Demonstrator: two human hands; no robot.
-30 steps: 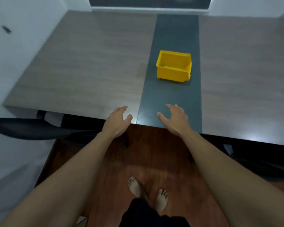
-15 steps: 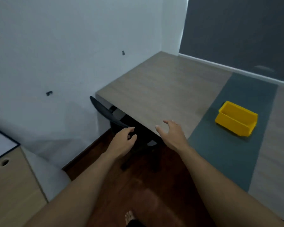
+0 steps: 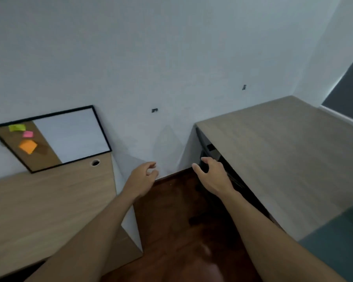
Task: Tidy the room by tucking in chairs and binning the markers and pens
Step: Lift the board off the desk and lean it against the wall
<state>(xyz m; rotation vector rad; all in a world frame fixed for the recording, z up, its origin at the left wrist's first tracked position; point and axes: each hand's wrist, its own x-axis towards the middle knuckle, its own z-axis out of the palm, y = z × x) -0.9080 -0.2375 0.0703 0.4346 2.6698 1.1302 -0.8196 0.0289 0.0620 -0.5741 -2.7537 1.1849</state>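
Dim, even indoor light with a cool grey cast. The white wall (image 3: pixel 151 58) shows a faint angular shadow near the corner of the table (image 3: pixel 283 159). The space under the table is nearly black, detail lost. A soft sheen lies on the dark wooden floor (image 3: pixel 177 210). Overall softness and slight motion blur; straight edges bow and lean toward the frame's margins.

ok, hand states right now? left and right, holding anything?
Left hand: open, fingers loosely curled, holding nothing.
Right hand: open, empty, beside the dark chair under the table.
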